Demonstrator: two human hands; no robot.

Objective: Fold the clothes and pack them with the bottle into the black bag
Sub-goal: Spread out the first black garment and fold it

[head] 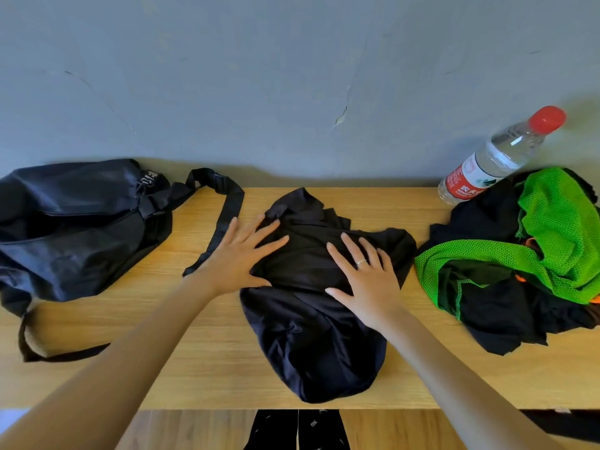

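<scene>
A person leans over a wooden desk (194,368) set against a grey wall (292,76). In the middle of the desk lies a dark garment (318,345), bunched and partly gathered into a rough bundle, its near end reaching almost to the desk's front edge. Both hands rest flat on the far half of this garment. The left hand (242,258) has its fingers straight and spread, palm down at the garment's left edge, with the fingertips lying on the cloth. The right hand (370,280) is also spread flat, palm pressed on the cloth; a ring (361,262) shows on 1 finger. Neither grip is curled round anything.

The black bag (74,222) sits at the left of the desk, slumped against the wall, and its strap (227,216) trails across the wood toward the left hand. At the right lies an unfolded heap of clothes (519,264), black cloth mixed with bright green mesh. The bottle (496,157), clear with a red cap and red label, stands at the far edge of that heap, appearing tilted against the wall.
</scene>
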